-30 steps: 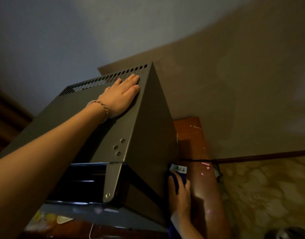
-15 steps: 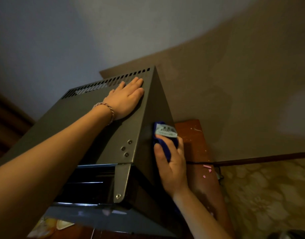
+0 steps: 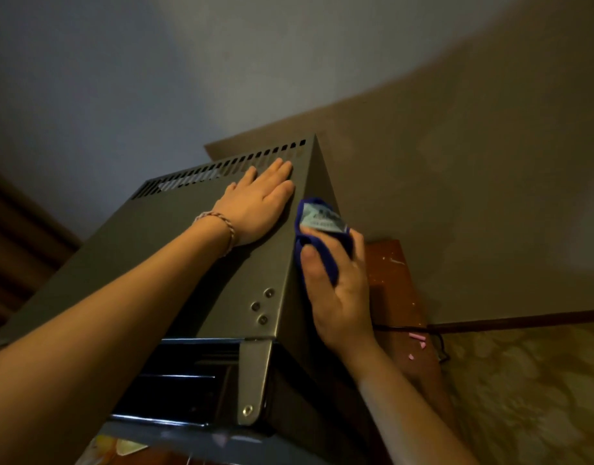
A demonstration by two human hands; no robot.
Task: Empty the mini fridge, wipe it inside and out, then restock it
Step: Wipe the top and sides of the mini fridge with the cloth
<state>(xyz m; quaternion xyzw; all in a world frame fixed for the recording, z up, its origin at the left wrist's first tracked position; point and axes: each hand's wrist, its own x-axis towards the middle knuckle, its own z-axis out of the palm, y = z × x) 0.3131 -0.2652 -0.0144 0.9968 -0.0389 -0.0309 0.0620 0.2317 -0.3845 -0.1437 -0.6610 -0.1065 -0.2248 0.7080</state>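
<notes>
Here, right hand [image 3: 339, 297] gripping cloth [image 3: 317, 229], fridge [image 3: 174, 263] side

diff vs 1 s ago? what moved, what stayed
The right hand, gripping the blue cloth, slid up the fridge's right side wall from near the bottom front corner to just below the top edge, beside the left hand. Nothing was grabbed or released. The left hand stays flat on the fridge top by the vent slots.

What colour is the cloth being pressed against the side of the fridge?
Deep blue, with a pale printed label; the cloth shows in the head view, held by the right hand.
</notes>
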